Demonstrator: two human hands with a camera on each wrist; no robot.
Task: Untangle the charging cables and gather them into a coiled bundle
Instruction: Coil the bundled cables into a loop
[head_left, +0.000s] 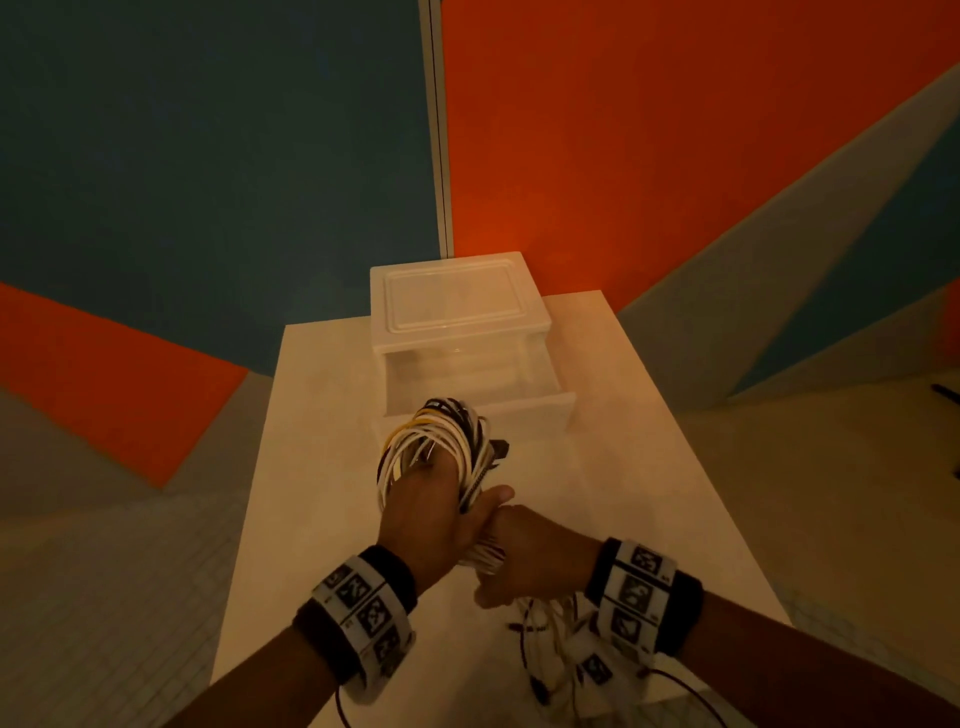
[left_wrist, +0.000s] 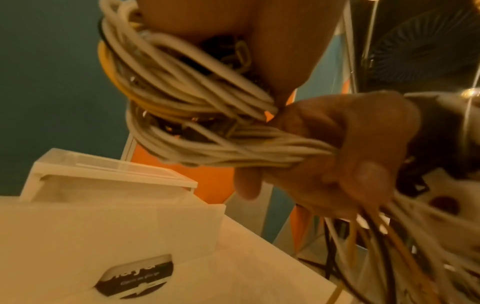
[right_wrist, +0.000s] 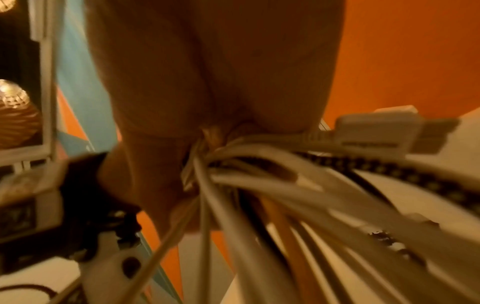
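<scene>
Left hand (head_left: 431, 514) gripping coiled bundle (head_left: 439, 441), loops extending toward 12 o'clock; right hand (head_left: 524, 558) touching at 4 o'clock, clenching loose cable tails (head_left: 545, 629) trailing toward 6.

Cables (head_left: 439, 447): smooth rubbery sheaths, white and yellow, one braided black-and-white, looped in my grip.
Drawer box (head_left: 457, 306): translucent white plastic with a slight sheen, at 12 o'clock.
Table (head_left: 311, 467): matt white, smooth.
Wristbands (head_left: 363, 603): black cloth, printed white plates.

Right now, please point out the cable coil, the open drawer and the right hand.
cable coil (head_left: 441, 441), head view, white loops above the left hand.
drawer (head_left: 524, 402), head view, front wall.
right hand (head_left: 535, 556), head view, back of the hand.
</scene>
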